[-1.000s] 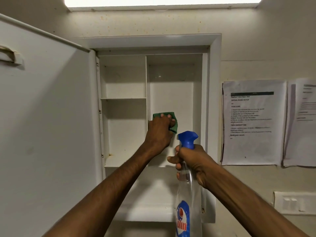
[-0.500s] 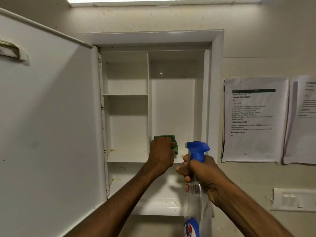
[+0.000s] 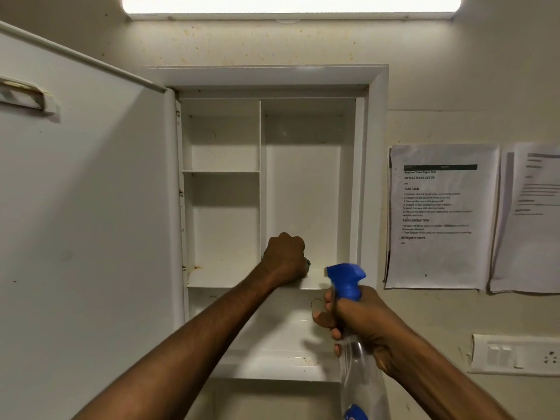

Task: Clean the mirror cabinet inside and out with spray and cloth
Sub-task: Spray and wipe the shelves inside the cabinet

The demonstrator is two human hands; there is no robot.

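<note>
The white mirror cabinet [image 3: 375, 122] hangs on the wall with its door [image 3: 91, 222] swung open to the left. Inside are a left column with a shelf and a tall right compartment. My left hand [image 3: 285, 257] is fisted at the bottom of the right compartment, on the shelf floor, gripping the green cloth [image 3: 308, 263]; only a sliver of cloth shows beside the knuckles. My right hand [image 3: 357, 321] grips the neck of a clear spray bottle [image 3: 362, 377] with a blue trigger head, held upright just below and right of the left hand.
A tube light [image 3: 291, 6] runs above the cabinet. Two printed sheets [image 3: 439, 216] are stuck on the wall to the right, and a white switch plate [image 3: 515, 354] sits below them. A lower open ledge [image 3: 272, 365] of the cabinet lies under my arms.
My left hand has wiped down the back of the right compartment to its floor, and the cloth is now nearly hidden under the fist. The spray bottle dropped lower and moved right.
</note>
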